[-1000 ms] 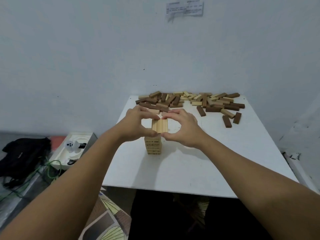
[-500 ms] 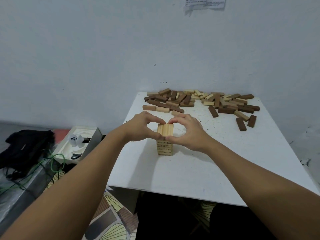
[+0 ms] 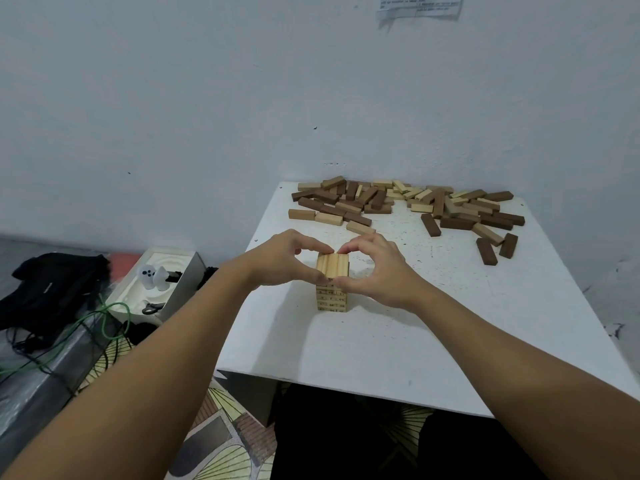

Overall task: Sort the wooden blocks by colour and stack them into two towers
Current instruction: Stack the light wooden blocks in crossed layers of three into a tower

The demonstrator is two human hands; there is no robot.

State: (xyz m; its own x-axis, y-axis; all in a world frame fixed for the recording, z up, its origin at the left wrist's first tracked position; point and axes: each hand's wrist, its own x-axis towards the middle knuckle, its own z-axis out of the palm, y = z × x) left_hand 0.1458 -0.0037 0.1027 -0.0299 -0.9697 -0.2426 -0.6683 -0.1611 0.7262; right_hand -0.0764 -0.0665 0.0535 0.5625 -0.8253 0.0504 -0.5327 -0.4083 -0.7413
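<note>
A short tower of light wooden blocks (image 3: 331,285) stands near the middle of the white table (image 3: 433,341). My left hand (image 3: 284,258) curls round the tower's top layer from the left, thumb at the near edge and fingers at the far edge. My right hand (image 3: 372,268) holds the same layer from the right in the same way. A loose pile of light and dark brown blocks (image 3: 405,206) lies along the table's far edge by the wall.
Three dark blocks (image 3: 486,251) lie apart at the right of the pile. Left of the table, on the floor, stand an open white box (image 3: 162,282), a black cloth (image 3: 52,289) and green cable (image 3: 104,327). A white wall is behind the table.
Both hands have stayed clasped on the tower's top layer. The camera view has shifted, so table and tower sit further right in the frame.
</note>
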